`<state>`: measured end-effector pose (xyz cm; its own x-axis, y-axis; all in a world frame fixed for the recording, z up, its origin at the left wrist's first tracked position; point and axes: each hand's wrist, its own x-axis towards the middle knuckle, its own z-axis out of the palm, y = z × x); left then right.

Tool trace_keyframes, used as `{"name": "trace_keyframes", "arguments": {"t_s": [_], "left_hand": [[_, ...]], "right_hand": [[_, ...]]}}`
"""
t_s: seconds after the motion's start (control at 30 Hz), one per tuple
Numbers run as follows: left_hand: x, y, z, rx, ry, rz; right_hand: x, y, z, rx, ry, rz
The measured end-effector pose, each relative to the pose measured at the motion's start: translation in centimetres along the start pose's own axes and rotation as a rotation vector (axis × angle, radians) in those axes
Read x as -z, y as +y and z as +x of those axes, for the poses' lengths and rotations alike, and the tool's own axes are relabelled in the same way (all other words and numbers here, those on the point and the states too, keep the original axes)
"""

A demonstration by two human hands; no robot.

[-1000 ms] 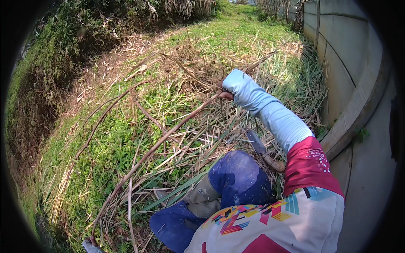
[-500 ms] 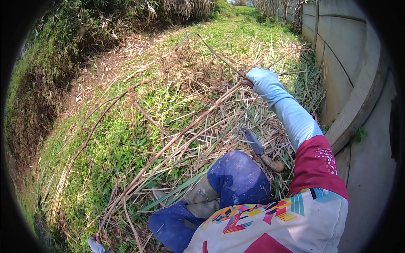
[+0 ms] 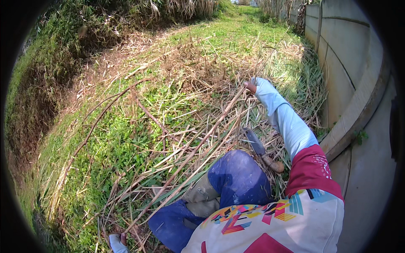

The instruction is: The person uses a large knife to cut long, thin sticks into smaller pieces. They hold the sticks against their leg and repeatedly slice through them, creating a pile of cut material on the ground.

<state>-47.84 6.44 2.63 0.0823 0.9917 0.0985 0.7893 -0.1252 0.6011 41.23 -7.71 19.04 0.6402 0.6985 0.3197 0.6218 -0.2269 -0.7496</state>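
Observation:
A long, thin brown stalk (image 3: pixel 187 159) runs slantwise across the view between my two hands. Its upper part is in the closed fingers of my right hand (image 3: pixel 250 87), above the cut grass beside the wall. Thin, bent stem ends (image 3: pixel 266 57) rise just past that hand. Down at the lower left edge, my left hand (image 3: pixel 122 239) is closed around the stalk's lower end; most of that hand is cut off or covered by a pale sleeve. A wide-bladed knife (image 3: pixel 255 142) with a wooden handle lies on the straw by my knee, touched by neither hand.
Dry straw and cut green blades (image 3: pixel 211 135) cover the ground before me. A curved brown branch (image 3: pixel 90 130) lies to the left, a shorter one (image 3: pixel 149 113) nearer the middle. The concrete wall (image 3: pixel 346 55) borders the right side; a brushy bank (image 3: pixel 46 80) rises at left.
My left hand has moved right along the lower edge. My right hand has come slightly down, and the stalk has shifted right with them. The thin end that arched up and left now stands upward.

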Motion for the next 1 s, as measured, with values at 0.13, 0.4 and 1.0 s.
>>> {"name": "trace_keyframes", "arguments": {"t_s": [0.13, 0.4, 1.0], "left_hand": [[-3.6, 9.4, -3.1, 0.033, -0.337, -0.18], [-13.8, 29.7, -1.1, -0.192, -0.746, -0.352], [-27.4, 49.8, 2.2, -0.426, -0.433, -0.272]], "right_hand": [[-0.4, -2.2, -0.2, 0.004, -0.071, -0.009], [-3.3, 2.0, 1.6, 0.084, -0.072, 0.247], [-5.6, -3.4, -17.2, -0.096, -0.218, 0.208]]}}
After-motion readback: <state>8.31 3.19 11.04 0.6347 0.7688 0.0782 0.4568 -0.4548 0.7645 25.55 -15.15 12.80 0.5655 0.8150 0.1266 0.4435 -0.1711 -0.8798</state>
